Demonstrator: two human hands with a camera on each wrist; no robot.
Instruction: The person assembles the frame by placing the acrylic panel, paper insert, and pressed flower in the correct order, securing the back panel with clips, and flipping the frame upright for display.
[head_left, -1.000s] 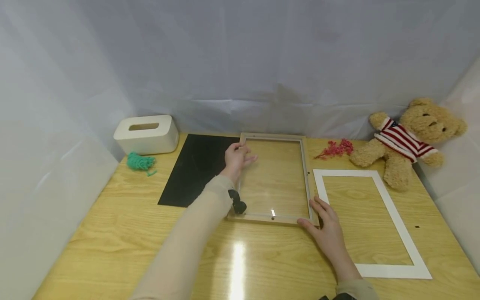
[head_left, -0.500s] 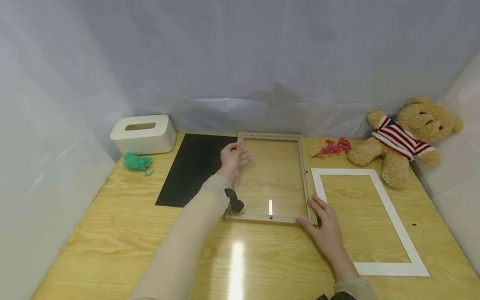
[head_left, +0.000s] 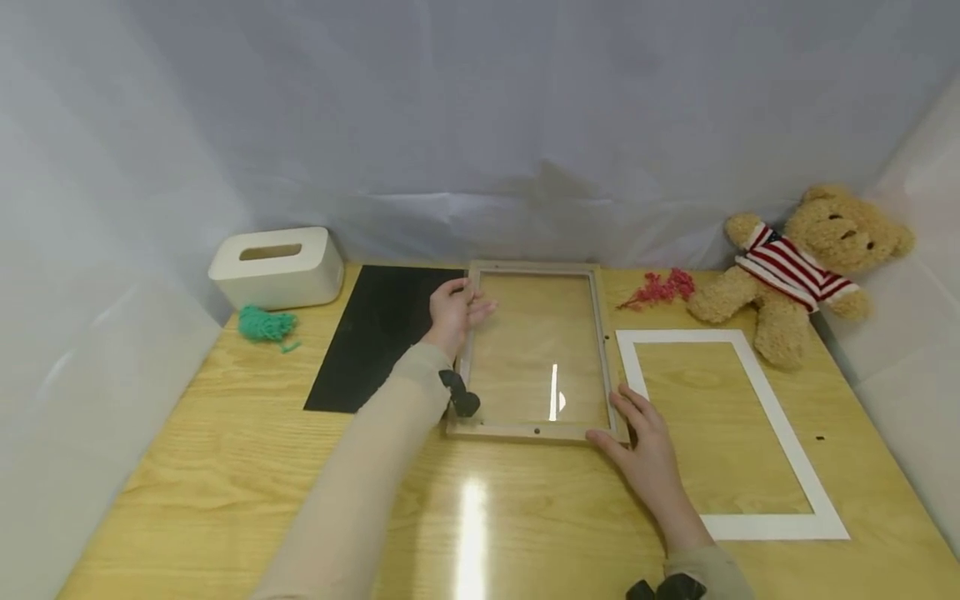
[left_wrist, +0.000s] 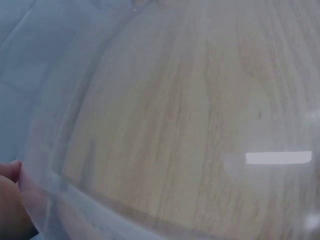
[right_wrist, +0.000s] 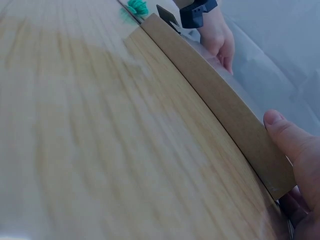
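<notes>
A light wooden picture frame (head_left: 502,430) lies flat on the table, with a clear sheet (head_left: 536,342) over its opening. My left hand (head_left: 452,315) is at the frame's left side, pinching the sheet's edge between thumb and fingers. In the left wrist view, part of that hand (left_wrist: 12,205) shows at the lower left beside the see-through sheet (left_wrist: 175,125). My right hand (head_left: 651,454) grips the frame's near right corner. Its thumb (right_wrist: 285,132) rests on the near rail in the right wrist view, while the other fingers reach round the side, partly hidden.
A black board (head_left: 375,342) lies left of the frame, partly beneath my left arm. On the right is a white mat border (head_left: 783,433). Farther back are a white tissue box (head_left: 285,279), green yarn (head_left: 264,323), pink dried flowers (head_left: 663,287) and a teddy bear (head_left: 787,267).
The light reflection on the clear sheet has shifted right and gained a second bright patch. Both hands keep their places on the frame and sheet. The whole view has drifted slightly.
</notes>
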